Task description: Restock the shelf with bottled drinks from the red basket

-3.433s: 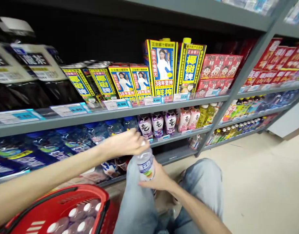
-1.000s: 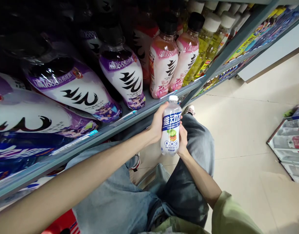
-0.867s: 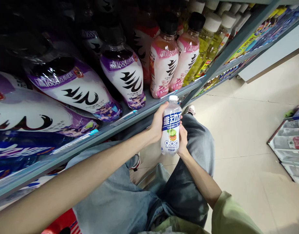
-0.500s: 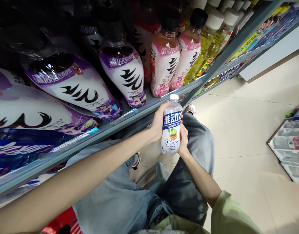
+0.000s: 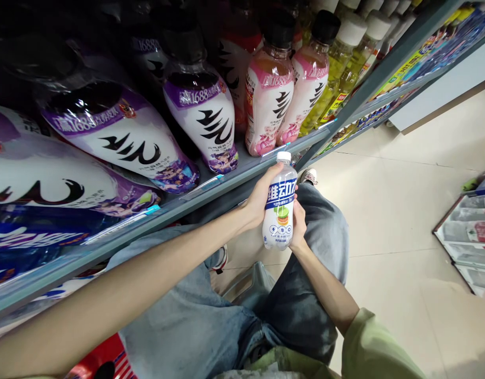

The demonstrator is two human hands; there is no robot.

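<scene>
Both hands (image 5: 260, 202) (image 5: 299, 222) grip the bottle (image 5: 279, 210), cap (image 5: 284, 156) pointing away, long axis tilted

We count one clear bottle (image 5: 280, 210) with a single white cap (image 5: 284, 156), and two hands on it: one left hand (image 5: 260, 202) and one right hand (image 5: 299, 223). In the front row of one shelf (image 5: 242, 167) we make out three purple-labelled bottles (image 5: 200, 118), two pink-labelled bottles (image 5: 269, 105) and two yellow bottles (image 5: 339, 60); those behind are too dark or overlapped for us to number. We also see four price tags (image 5: 205, 187), two shoes (image 5: 308, 177), one grey stool (image 5: 252, 287) and one red basket (image 5: 102, 358).
</scene>
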